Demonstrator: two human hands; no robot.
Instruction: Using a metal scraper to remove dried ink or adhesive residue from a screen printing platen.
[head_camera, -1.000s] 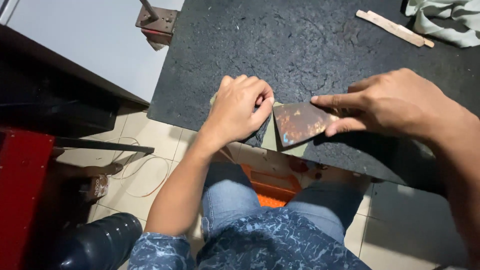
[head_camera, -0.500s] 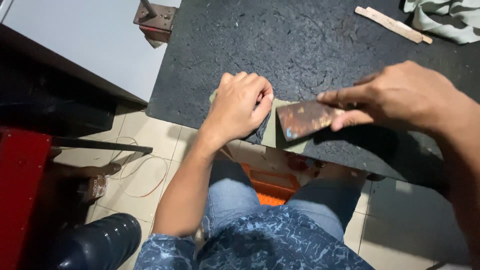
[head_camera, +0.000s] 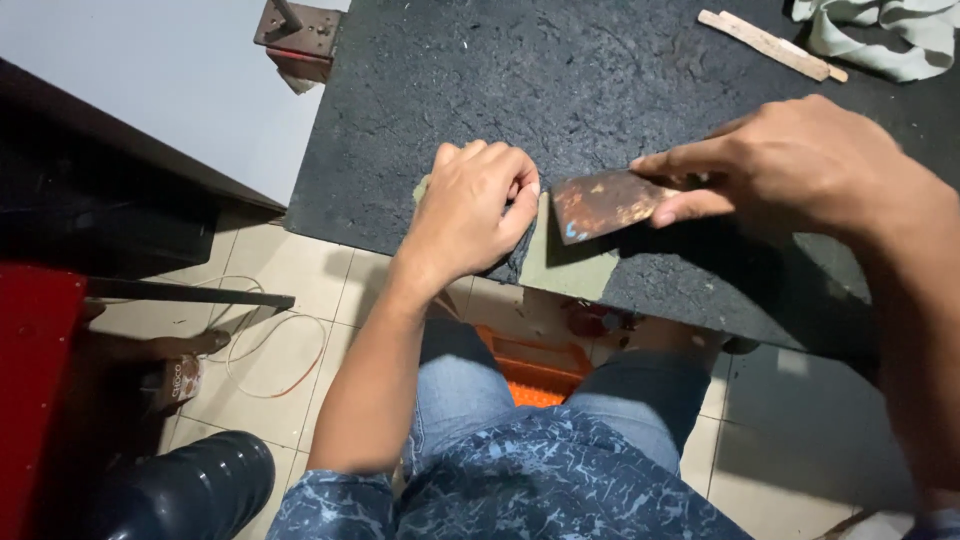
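Note:
My left hand (head_camera: 472, 205) is curled into a loose fist and presses down on a greenish-grey flat piece (head_camera: 565, 262) lying at the near edge of a black rough-surfaced worktop (head_camera: 560, 80). My right hand (head_camera: 790, 165) grips a rusty flat metal blade (head_camera: 600, 203), its forefinger laid along the top edge. The blade rests on the greenish piece just to the right of my left hand. Part of the piece is hidden under my left hand.
A wooden stick (head_camera: 770, 45) and a pale crumpled cloth (head_camera: 885, 35) lie at the far right of the worktop. A metal bracket (head_camera: 298, 35) sits at its far left corner. Below are a tiled floor, an orange crate (head_camera: 535, 375), a red object (head_camera: 35, 390) and a dark boot (head_camera: 185, 490).
My right hand has drawn the blade upward and slightly right across the greenish piece. My left hand has kept its place pressing down.

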